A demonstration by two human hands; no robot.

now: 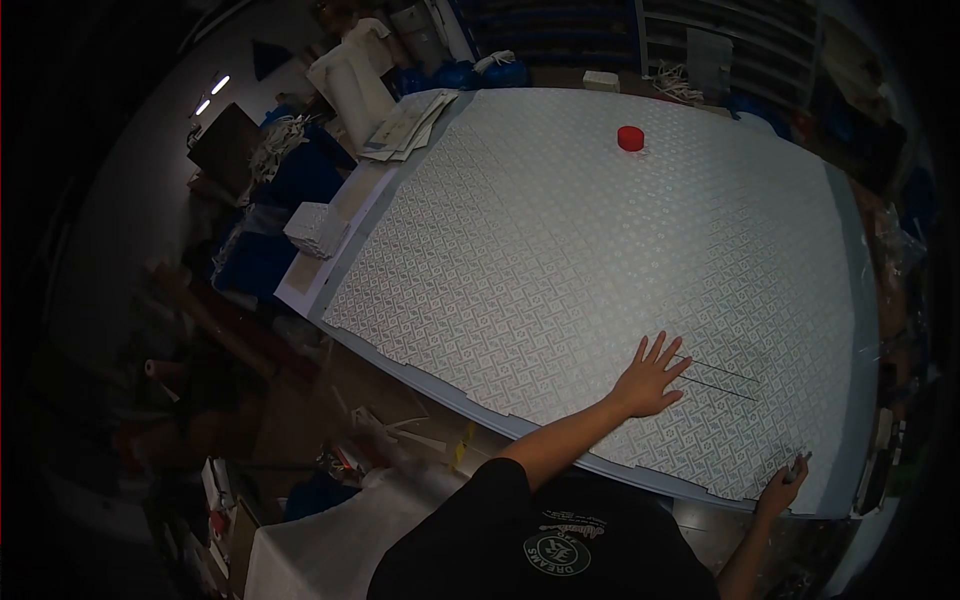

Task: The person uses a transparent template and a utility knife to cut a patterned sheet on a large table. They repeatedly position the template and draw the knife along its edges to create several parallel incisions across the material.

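Note:
A pale sheet with a woven-look geometric pattern (520, 270) covers most of the large table. My left hand (652, 380) lies flat on it, fingers spread. Two thin dark parallel lines (722, 386) run across the sheet just right of those fingers. At the near right corner of the sheet, my right hand (782, 488) is closed around a small grey tool (797, 466), whose kind I cannot tell. The fingers hide part of it.
A red round roll (630, 138) stands toward the far side of the table. Papers (410, 128) lie at the far left corner, and a stack of white pieces (316, 230) sits on the left edge. Blue shelving (550, 35) stands behind.

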